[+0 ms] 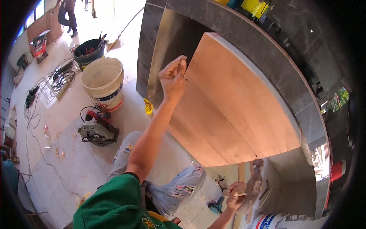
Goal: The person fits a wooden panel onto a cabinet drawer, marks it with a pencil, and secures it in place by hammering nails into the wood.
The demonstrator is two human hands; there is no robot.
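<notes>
Within right-hand fingers [233, 195], a hammer [254, 186].

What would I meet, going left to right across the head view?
Red bag → off-white bucket → left hand → right hand holding what looks like a hammer, blurred → red object near the right rim.

Beige bucket [102, 84]: printed lettering. White tub [265, 222]: printed lettering.

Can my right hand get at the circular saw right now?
Probably not: your right hand is holding a brown tool, and the circular saw sits to your left, beyond your legs.
</notes>
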